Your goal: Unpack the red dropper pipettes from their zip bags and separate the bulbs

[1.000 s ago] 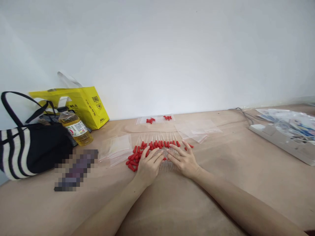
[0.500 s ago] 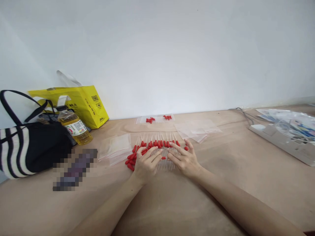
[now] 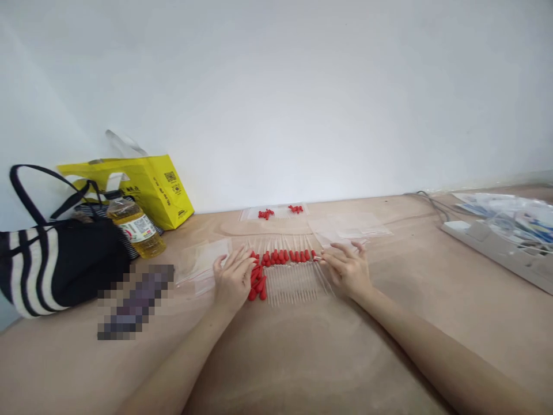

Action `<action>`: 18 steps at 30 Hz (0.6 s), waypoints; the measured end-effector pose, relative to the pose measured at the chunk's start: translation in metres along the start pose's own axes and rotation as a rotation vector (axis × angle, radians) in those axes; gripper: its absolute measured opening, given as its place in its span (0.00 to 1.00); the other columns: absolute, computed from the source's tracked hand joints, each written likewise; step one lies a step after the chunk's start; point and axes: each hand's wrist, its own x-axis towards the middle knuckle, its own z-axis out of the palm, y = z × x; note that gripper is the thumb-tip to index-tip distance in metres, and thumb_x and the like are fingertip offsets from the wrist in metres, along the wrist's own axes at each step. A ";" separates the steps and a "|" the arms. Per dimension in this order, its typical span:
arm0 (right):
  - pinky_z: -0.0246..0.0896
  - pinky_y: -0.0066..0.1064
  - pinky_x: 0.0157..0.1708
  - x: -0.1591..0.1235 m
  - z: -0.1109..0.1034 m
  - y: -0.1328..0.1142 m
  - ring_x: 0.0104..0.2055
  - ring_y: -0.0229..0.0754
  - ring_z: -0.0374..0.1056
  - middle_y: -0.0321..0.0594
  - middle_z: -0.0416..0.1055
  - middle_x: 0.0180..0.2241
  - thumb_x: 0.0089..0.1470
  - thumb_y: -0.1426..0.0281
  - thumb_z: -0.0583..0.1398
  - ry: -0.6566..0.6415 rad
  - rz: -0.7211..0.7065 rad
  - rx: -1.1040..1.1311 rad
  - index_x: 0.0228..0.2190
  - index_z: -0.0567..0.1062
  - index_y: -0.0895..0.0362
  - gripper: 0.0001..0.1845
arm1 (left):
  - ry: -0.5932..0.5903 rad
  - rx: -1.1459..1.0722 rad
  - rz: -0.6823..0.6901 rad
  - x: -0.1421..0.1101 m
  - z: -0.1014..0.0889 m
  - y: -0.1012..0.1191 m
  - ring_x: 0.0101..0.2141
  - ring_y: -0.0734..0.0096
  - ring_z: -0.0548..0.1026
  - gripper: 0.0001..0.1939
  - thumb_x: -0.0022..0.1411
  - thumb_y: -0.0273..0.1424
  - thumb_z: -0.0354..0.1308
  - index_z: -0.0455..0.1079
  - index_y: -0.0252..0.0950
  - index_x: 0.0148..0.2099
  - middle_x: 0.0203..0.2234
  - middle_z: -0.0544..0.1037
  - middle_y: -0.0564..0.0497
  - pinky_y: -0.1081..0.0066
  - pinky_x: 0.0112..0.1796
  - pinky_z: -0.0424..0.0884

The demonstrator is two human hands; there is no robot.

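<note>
My left hand [image 3: 233, 279] rests at the left side of a pile of loose red rubber bulbs [image 3: 259, 285], fingers stretched and bent over the pile's edge. What lies under its fingertips is hidden. My right hand [image 3: 348, 270] pinches a thin clear glass dropper at the right end of the row, beside a red bulb [image 3: 314, 254]. Between the hands lies a row of droppers [image 3: 283, 255] with red bulbs toward me and clear tips pointing away. Nearer to me are bare clear glass tubes [image 3: 291, 285], side by side.
Clear zip bags [image 3: 354, 225] lie behind to the right, others [image 3: 209, 259] to the left. At the wall a bag [image 3: 280, 212] holds droppers. Left stand a yellow bag [image 3: 173, 196], an oil bottle [image 3: 142, 230] and a black striped bag [image 3: 86, 259]. Right is a power strip [image 3: 496, 248].
My hands have moved apart: the left to the left, onto the bulb pile's edge, the right to the right end of the row. The bare tubes between them are now uncovered.
</note>
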 end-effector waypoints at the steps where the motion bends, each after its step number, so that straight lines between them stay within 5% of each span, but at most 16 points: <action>1: 0.45 0.37 0.46 0.003 -0.001 0.001 0.42 0.41 0.64 0.36 0.74 0.33 0.55 0.66 0.51 -0.073 0.075 -0.016 0.32 0.75 0.51 0.13 | -0.024 -0.041 -0.028 0.000 0.001 -0.003 0.42 0.61 0.71 0.11 0.59 0.28 0.46 0.70 0.37 0.34 0.38 0.76 0.47 0.59 0.42 0.60; 4: 0.51 0.28 0.31 0.011 -0.004 -0.003 0.35 0.39 0.65 0.38 0.72 0.32 0.56 0.62 0.48 -0.342 0.262 -0.031 0.35 0.74 0.50 0.16 | -0.117 -0.180 -0.114 -0.001 0.005 -0.005 0.36 0.66 0.71 0.12 0.60 0.31 0.45 0.71 0.36 0.35 0.33 0.74 0.47 0.66 0.37 0.66; 8: 0.50 0.27 0.27 0.014 -0.005 -0.011 0.33 0.41 0.67 0.41 0.73 0.31 0.55 0.64 0.48 -0.630 0.429 -0.058 0.35 0.74 0.53 0.16 | -0.225 -0.249 -0.286 -0.001 0.001 -0.011 0.30 0.70 0.71 0.12 0.58 0.33 0.46 0.70 0.36 0.35 0.28 0.72 0.49 0.70 0.33 0.68; 18: 0.58 0.30 0.31 0.011 0.005 -0.012 0.35 0.46 0.69 0.49 0.72 0.33 0.54 0.68 0.49 -0.704 0.456 -0.055 0.32 0.74 0.58 0.15 | -0.363 -0.259 -0.524 -0.004 -0.009 -0.043 0.27 0.69 0.73 0.11 0.52 0.33 0.48 0.67 0.35 0.36 0.30 0.75 0.49 0.70 0.31 0.70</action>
